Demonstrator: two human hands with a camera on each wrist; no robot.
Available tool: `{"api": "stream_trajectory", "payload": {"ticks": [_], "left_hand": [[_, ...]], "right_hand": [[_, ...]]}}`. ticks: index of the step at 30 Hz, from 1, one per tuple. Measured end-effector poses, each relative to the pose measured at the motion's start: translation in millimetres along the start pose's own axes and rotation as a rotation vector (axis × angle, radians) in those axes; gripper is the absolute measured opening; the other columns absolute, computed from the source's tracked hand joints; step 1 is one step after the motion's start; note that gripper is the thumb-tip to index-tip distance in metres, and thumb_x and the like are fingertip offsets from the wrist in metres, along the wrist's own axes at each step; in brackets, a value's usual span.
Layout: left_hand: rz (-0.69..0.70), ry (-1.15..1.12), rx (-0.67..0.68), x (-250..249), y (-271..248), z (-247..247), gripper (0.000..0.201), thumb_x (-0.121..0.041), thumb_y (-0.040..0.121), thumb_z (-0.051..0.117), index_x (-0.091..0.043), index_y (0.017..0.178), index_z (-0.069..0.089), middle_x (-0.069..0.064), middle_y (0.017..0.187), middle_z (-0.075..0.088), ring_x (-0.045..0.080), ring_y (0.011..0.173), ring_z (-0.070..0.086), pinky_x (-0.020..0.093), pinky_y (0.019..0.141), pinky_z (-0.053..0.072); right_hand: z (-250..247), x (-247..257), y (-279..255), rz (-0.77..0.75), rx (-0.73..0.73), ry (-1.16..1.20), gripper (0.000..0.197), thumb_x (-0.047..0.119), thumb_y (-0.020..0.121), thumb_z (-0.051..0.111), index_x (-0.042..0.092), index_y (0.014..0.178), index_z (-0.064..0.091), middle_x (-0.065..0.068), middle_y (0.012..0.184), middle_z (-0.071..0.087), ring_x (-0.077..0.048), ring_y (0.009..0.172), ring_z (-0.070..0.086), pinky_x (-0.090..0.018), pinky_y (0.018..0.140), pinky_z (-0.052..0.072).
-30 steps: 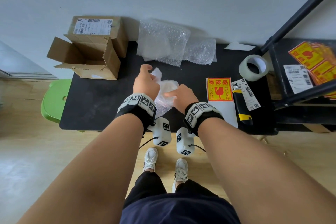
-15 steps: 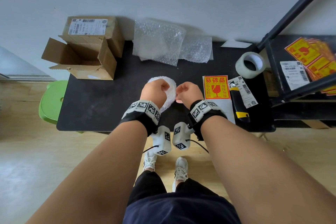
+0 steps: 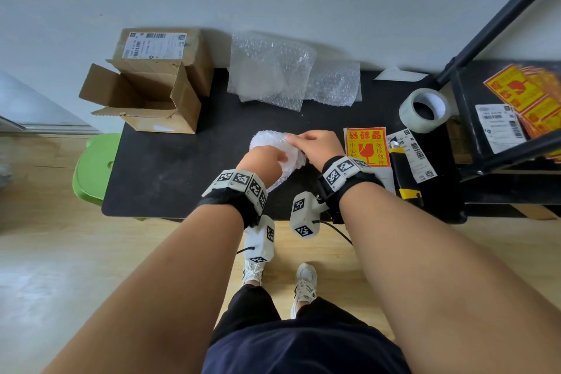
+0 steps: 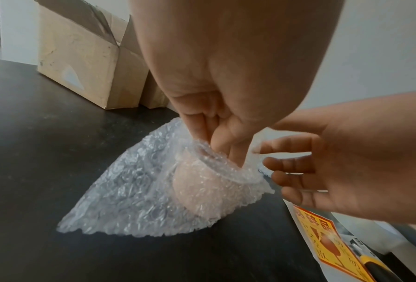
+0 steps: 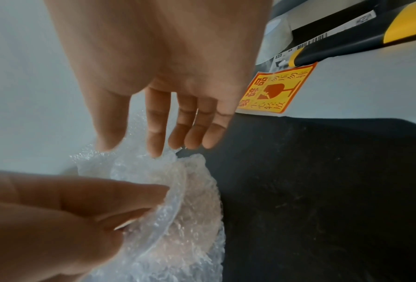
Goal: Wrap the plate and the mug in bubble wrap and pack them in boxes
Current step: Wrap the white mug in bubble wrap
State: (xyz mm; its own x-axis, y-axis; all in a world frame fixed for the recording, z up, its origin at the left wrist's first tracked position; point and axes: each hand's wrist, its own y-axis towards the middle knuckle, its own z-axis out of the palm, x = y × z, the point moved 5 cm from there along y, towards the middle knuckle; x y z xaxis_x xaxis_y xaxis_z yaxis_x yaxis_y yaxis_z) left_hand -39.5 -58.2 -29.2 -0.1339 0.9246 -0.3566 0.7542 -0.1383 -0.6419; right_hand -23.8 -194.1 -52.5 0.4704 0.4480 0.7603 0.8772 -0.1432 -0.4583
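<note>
Since 0.5 s ago: right hand [image 3: 318, 146] has reached over the bubble-wrapped mug [image 4: 197, 190], fingers loosely extended, tips at the wrap, grasping nothing; left hand [image 3: 264, 161] has gone from a fist on top to pinching the wrap at the mug's rim. Mug sits on the worktop [image 3: 170, 179] centre, between both hands. Mouth tilted up toward the person; long axis hard to judge.

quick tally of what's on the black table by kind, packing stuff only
Cardboard boxes: 2, one open, one closed
Bubble-wrap pieces: 3, large loose sheet, smaller sheet, bundle in the hands
Tape rolls: 1
Fragile stickers: 1
Utility knives: 1
Total: 8
</note>
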Motion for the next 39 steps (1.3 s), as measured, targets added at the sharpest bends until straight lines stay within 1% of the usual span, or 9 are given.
{"api": "stream_trajectory", "payload": {"ticks": [3,8,13,17,23,27,30,32,39], "left_hand": [[-0.059,-0.003,0.115,-3.6,-3.4,-4.4,0.047,-0.011,0.102,0.033,-0.020,0.148,0.037,0.007,0.148,0.041,0.026,0.129,0.046,0.035,0.107,0.039],[0.058,0.001,-0.068,2.3,-1.5,-4.4,0.058,0.004,0.092,0.034,-0.029,0.134,0.056,0.002,0.135,0.056,0.021,0.104,0.060,0.027,0.086,0.049],[0.080,0.094,0.015,-1.3,2.7,0.1,0.054,0.000,0.096,0.038,-0.024,0.143,0.045,0.003,0.145,0.047,0.022,0.127,0.049,0.031,0.106,0.039],[0.079,0.134,0.079,-1.6,3.1,-0.2,0.053,-0.003,0.099,0.036,-0.022,0.148,0.037,0.003,0.149,0.041,0.024,0.132,0.044,0.033,0.109,0.036],[0.138,-0.051,-0.279,7.0,0.4,-9.9,0.045,0.001,0.087,0.043,-0.025,0.114,0.068,0.002,0.121,0.063,0.021,0.106,0.060,0.034,0.092,0.050],[0.256,0.040,-0.598,7.8,-0.5,-21.7,0.034,-0.008,0.079,0.064,-0.017,0.111,0.056,0.002,0.118,0.050,0.021,0.110,0.048,0.030,0.086,0.044],[0.311,0.169,-0.513,11.3,7.7,-16.2,0.057,-0.010,0.082,0.066,-0.023,0.135,0.048,-0.002,0.141,0.041,0.020,0.131,0.035,0.034,0.107,0.031],[0.322,0.196,-0.443,19.4,13.5,-7.4,0.049,-0.013,0.089,0.061,-0.025,0.135,0.052,-0.004,0.146,0.040,0.018,0.136,0.031,0.034,0.110,0.030],[0.273,0.114,-0.436,23.1,25.4,3.0,0.029,-0.022,0.101,0.044,-0.021,0.113,0.070,-0.006,0.139,0.039,0.016,0.127,0.028,0.037,0.091,0.049]], "right_hand": [[3.5,3.1,-1.0,-0.050,0.033,-0.085,0.013,0.023,0.086,0.070,0.013,0.092,0.076,-0.001,0.092,0.071,-0.016,0.084,0.063,-0.028,0.078,0.048],[3.1,-2.5,-2.2,-0.025,-0.018,-0.048,0.010,0.023,0.086,0.068,0.017,0.080,0.072,0.003,0.074,0.065,-0.017,0.073,0.059,-0.031,0.071,0.048],[4.4,3.5,-2.6,0.033,-0.049,0.072,0.038,0.050,0.083,0.059,0.016,0.065,0.057,-0.004,0.065,0.055,-0.020,0.064,0.053,-0.038,0.072,0.049],[5.3,5.2,-1.5,-0.064,-0.007,-0.020,0.013,0.026,0.087,0.068,0.014,0.085,0.074,-0.001,0.083,0.069,-0.019,0.083,0.064,-0.032,0.080,0.051],[6.0,-1.1,3.8,0.004,-0.072,-0.093,0.010,0.023,0.089,0.067,0.015,0.087,0.072,-0.001,0.085,0.068,-0.017,0.077,0.061,-0.027,0.068,0.043],[6.2,-6.0,6.2,0.069,-0.113,-0.082,0.010,0.019,0.088,0.065,0.018,0.079,0.068,-0.006,0.087,0.071,-0.023,0.081,0.067,-0.031,0.073,0.053],[7.2,-8.1,7.5,0.077,-0.122,-0.079,0.011,0.015,0.088,0.065,0.017,0.078,0.068,-0.007,0.089,0.072,-0.026,0.085,0.069,-0.041,0.083,0.057],[6.5,-8.4,8.6,0.069,-0.122,-0.094,0.009,0.013,0.088,0.064,0.013,0.083,0.072,-0.007,0.088,0.073,-0.026,0.083,0.070,-0.042,0.081,0.057],[10.6,-14.9,19.3,0.151,-0.089,-0.075,0.013,0.011,0.084,0.060,0.013,0.075,0.069,-0.012,0.085,0.072,-0.033,0.085,0.070,-0.045,0.080,0.058]]}}
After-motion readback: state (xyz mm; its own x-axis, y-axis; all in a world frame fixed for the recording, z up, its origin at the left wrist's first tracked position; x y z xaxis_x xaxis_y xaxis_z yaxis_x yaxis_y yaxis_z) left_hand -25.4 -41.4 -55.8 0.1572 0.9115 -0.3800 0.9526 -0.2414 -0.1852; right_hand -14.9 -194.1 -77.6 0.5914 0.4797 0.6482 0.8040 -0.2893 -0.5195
